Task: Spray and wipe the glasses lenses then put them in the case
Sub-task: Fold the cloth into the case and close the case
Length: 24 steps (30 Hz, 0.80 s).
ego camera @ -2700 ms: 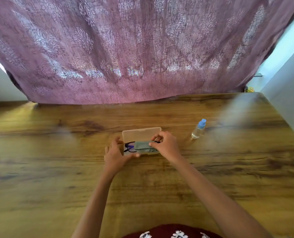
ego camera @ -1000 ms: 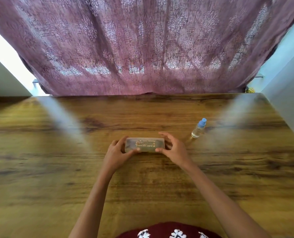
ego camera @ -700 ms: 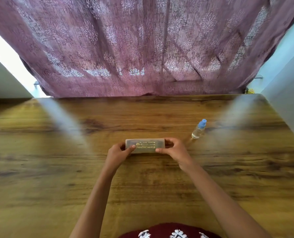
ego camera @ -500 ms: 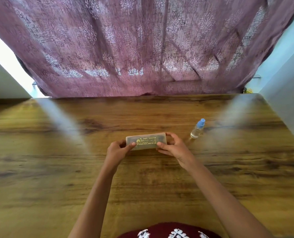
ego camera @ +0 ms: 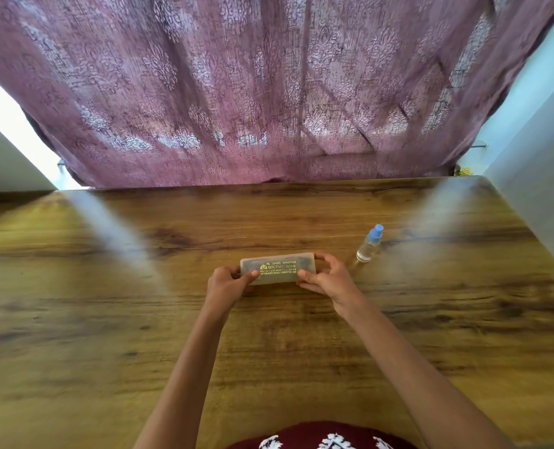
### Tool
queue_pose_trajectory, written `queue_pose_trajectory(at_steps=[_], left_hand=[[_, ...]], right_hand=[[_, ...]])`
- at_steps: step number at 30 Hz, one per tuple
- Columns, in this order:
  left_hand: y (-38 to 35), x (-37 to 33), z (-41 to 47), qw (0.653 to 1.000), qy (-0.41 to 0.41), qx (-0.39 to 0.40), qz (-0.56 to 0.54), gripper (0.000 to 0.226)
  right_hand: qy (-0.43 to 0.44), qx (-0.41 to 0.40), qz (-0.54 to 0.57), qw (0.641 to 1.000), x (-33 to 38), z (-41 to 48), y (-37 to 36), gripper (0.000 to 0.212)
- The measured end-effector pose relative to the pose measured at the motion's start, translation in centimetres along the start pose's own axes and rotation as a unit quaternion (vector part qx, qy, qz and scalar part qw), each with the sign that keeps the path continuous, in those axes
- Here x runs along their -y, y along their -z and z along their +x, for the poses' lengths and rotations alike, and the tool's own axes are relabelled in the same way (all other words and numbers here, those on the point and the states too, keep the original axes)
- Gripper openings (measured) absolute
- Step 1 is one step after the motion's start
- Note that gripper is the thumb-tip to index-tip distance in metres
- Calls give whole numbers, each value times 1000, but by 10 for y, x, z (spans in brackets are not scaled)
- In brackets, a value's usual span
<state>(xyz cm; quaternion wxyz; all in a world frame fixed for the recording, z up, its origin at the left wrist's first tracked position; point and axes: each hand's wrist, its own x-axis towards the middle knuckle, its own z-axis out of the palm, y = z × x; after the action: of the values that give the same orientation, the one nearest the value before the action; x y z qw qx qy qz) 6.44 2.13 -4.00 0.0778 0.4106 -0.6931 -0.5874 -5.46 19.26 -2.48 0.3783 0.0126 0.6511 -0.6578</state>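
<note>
Both hands, left (ego camera: pixel 228 281) and right (ego camera: pixel 325 280), grip the ends of the closed translucent rectangular plastic case (ego camera: pixel 278 268) mid-counter (ego camera: pixel 107 335); a blue-capped clear spray bottle (ego camera: pixel 368 245) stands just beside it, toward the right edge.

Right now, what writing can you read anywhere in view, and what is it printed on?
All of it is gold print on the lid of the translucent rectangular plastic glasses case, closed and held at its ends by both hands.
"Opticals": follows a brand word starting "GOUTHA", the rest blurred.
"ROAD": in the bottom line, otherwise unreadable.
Top line: a number, too blurred.
Blue-capped clear spray bottle: no label visible.
</note>
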Motion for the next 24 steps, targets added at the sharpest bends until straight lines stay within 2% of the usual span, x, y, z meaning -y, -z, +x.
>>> queue_pose_trajectory(at_steps=[8,12,16,20,22,24], left_hand=[[-2,-1,0,999,-17,-15,41,11],[-1,-3,2,999,-25,-2,37,14],[3,-9,4,999,-9,31,39,33],[5,-18,7,995,-23,75,56,75],[4,-23,9,993,-44,79,82,88],[2,-29,12,989,-79,73,106,85]], right_hand=[[4,-5,12,1000,-2,1,1,49],[1,8,17,1000,-1,2,4,45],[16,7,0,1000,-2,3,4,48],[18,37,-20,999,3,6,9,61],[29,34,-85,995,8,9,12,74],[67,2,-192,979,12,14,11,80]])
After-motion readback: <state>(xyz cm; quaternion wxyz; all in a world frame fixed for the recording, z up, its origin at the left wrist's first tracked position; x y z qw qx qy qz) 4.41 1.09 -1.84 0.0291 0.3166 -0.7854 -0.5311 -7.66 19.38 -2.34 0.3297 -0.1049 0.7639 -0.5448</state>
